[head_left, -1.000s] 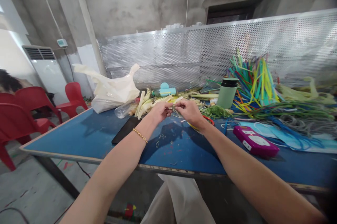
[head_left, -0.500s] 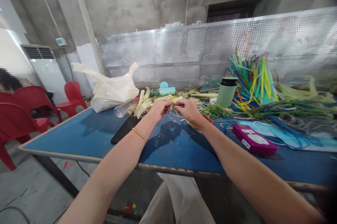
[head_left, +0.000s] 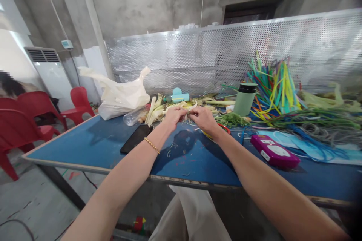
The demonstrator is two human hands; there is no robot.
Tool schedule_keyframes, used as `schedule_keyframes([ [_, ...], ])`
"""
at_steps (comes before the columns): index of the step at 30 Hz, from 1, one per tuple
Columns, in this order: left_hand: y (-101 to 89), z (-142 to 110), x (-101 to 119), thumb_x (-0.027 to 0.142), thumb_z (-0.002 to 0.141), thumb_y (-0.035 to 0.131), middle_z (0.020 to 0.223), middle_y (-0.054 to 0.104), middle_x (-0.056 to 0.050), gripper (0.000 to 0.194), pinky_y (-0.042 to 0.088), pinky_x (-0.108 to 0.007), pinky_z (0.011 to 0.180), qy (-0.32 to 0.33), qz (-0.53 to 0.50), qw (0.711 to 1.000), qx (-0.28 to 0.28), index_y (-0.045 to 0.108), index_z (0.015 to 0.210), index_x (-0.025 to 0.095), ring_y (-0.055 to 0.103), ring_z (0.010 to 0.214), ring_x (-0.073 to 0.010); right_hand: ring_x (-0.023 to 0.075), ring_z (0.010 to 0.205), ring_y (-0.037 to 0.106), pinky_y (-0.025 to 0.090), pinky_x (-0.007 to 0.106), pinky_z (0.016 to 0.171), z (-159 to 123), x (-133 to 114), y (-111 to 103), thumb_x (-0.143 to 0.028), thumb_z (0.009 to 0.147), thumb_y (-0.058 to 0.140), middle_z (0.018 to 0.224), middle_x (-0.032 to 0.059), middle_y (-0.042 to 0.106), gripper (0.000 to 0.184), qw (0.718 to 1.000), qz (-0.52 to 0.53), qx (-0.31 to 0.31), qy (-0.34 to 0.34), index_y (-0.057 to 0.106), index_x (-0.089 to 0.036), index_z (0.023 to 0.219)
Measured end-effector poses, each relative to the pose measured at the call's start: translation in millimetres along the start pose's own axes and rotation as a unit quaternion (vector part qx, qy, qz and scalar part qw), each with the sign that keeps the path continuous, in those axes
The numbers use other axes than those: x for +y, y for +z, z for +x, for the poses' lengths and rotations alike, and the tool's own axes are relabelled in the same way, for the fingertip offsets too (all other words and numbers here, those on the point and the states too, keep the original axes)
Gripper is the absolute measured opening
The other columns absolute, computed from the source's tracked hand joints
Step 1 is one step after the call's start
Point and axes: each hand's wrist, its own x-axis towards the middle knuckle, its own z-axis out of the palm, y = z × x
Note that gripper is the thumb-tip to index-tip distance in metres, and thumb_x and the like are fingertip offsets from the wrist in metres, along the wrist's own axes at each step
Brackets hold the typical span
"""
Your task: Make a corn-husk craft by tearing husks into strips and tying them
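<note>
Over the middle of the blue table [head_left: 93,146], my left hand [head_left: 174,117] and my right hand [head_left: 204,118] meet almost fingertip to fingertip. Both are closed in a pinch on a small pale strip [head_left: 187,114], mostly covered by the fingers; it looks like plant husk. Right behind them lies a heap of pale, dried-looking husks [head_left: 154,111]. A ring of red and yellow cord [head_left: 224,128] rests under my right wrist. Left of my left forearm, which wears a gold bead bracelet, is a black phone or tablet [head_left: 134,141].
A white plastic bag [head_left: 121,97] and a clear bottle [head_left: 131,117] stand at left. A green flask [head_left: 244,99], coloured strips [head_left: 283,86], green cords [head_left: 308,115] and a purple box [head_left: 274,151] occupy the right. Perforated metal panels [head_left: 169,60] close off the back.
The view has shifted very slightly. Both hands stay pinched together in nearly the same place, with small finger movements around the pale strip.
</note>
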Motion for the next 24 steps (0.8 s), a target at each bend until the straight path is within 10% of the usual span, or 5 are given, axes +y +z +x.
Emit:
schedule_keyframes([
  [8, -1.5, -3.2, 5.2, 0.021, 0.072, 0.069, 0.052, 0.053, 0.003, 0.01, 0.03, -0.025, 0.054, 0.12, 0.098, 0.988, 0.0, 0.063, 0.067, 0.014, 0.042, 0.05, -0.0078, 0.0108, 0.054, 0.051, 0.036, 0.024, 0.051, -0.6, -9.6, -7.9, -0.043, 0.061, 0.08, 0.061, 0.0003, 0.061, 0.032, 0.932, 0.323, 0.046, 0.161, 0.066, -0.014, 0.069],
  [14, -1.8, -2.5, 12.2, 0.018, 0.066, 0.073, 0.061, 0.061, -0.003, 0.01, 0.037, -0.026, 0.059, 0.007, -0.07, 0.992, -0.101, 0.069, 0.071, 0.01, 0.048, 0.055, -0.0093, 0.0103, 0.05, 0.049, 0.037, 0.025, 0.05, 0.6, -12.0, -10.6, -0.041, 0.059, 0.079, 0.055, 0.0, 0.061, 0.031, 0.931, 0.329, 0.046, 0.152, 0.067, -0.014, 0.068],
  [24, -2.6, -1.3, 8.0, 0.027, 0.056, 0.089, 0.066, 0.066, -0.004, 0.029, 0.043, -0.027, 0.065, -0.008, -0.11, 0.989, -0.1, 0.069, 0.069, 0.01, 0.056, 0.062, -0.0108, 0.0121, 0.053, 0.05, 0.041, 0.027, 0.054, -2.9, -20.9, -13.7, -0.044, 0.061, 0.078, 0.055, 0.0005, 0.062, 0.031, 0.943, 0.313, 0.035, 0.108, 0.066, -0.016, 0.065],
])
